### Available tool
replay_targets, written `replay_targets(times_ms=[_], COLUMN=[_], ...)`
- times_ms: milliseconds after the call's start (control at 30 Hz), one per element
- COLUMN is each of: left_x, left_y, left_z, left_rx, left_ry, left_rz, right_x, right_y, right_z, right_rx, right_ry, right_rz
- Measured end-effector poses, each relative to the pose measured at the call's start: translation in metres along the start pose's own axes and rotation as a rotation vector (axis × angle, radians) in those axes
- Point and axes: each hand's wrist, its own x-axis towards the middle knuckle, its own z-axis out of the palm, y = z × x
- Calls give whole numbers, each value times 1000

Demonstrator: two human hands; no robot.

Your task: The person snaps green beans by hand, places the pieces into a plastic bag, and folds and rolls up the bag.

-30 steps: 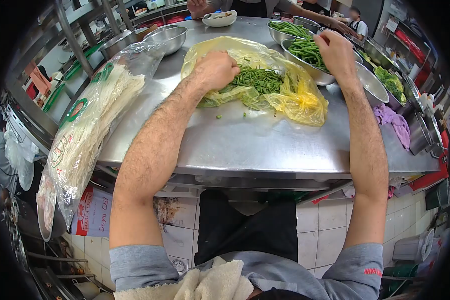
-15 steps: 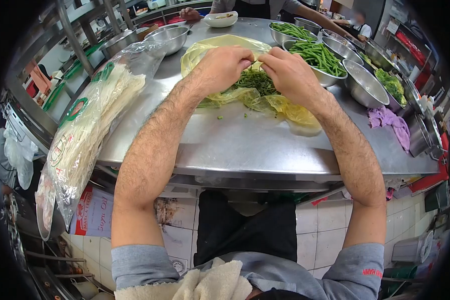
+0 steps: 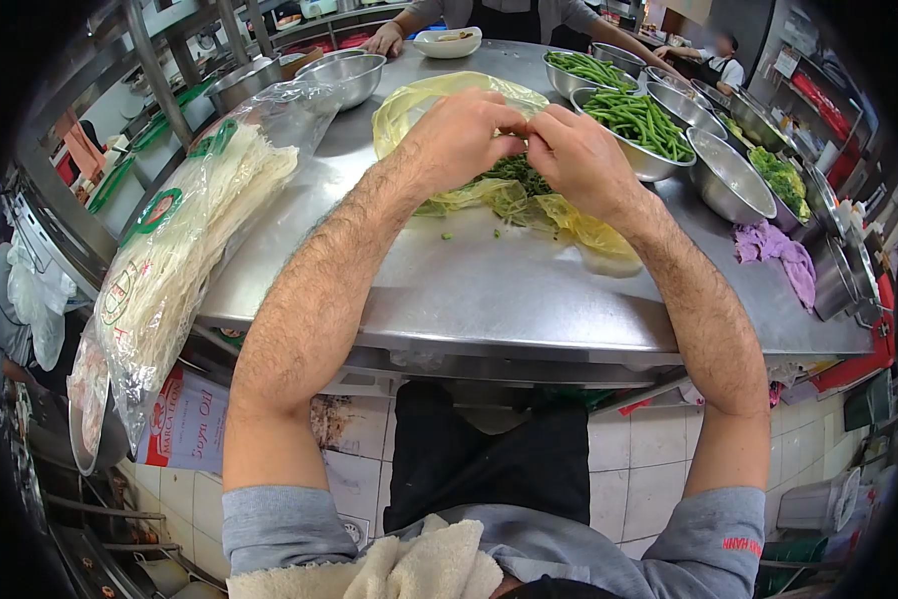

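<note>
My left hand (image 3: 464, 135) and my right hand (image 3: 584, 160) meet over a heap of chopped-looking greens (image 3: 517, 178), their curled fingertips almost touching. Both hands are closed in a pinch; whatever lies between the fingers is hidden behind them. The greens lie on an opened yellow plastic bag (image 3: 409, 105), whose crumpled near edge spreads under my wrists. Small green bits (image 3: 447, 236) are scattered on the steel table (image 3: 499, 290) in front of the bag. Close to my right hand stands a steel bowl of green beans (image 3: 640, 125).
A clear bag of pale dried noodles (image 3: 184, 240) hangs over the table's left edge. Steel bowls (image 3: 344, 80) stand at the back left, with several more (image 3: 733, 175) along the right. A purple cloth (image 3: 780, 258) lies at right. Across the table, a person's hand (image 3: 384, 40) rests near a white dish (image 3: 447, 43).
Both hands stay together over the greens, fingertips shifted closer. The view has moved slightly. The person opposite now has a hand lower on the table edge.
</note>
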Motion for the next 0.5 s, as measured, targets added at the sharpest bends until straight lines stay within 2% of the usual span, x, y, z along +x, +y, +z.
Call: replay_targets(times_ms=[67,133,167,200,233,300,367,500], left_x=[1,2,3,3,4,6,5,5], left_y=[-1,5,9,11,10,7,3,-7], left_z=[2,0,0,-1,-1,-2,-5,-4], left_rx=[61,122,-77,-275,-274,-467,-463,-490], left_ry=[51,101,70,39,38,92,97,83], left_rz=[21,42,-101,-243,-242,-414,-433,-495], right_x=[1,5,5,6,7,7,5,5], right_y=[-4,-13,-11,-7,-4,0,3,-2], right_z=[0,-5,-4,-4,-3,-2,-2,-12], right_rx=[48,276,277,425,574,591,609,423], right_ry=[22,19,19,3,-15,-8,-2,4], right_rz=[31,335,336,458,578,585,594,433])
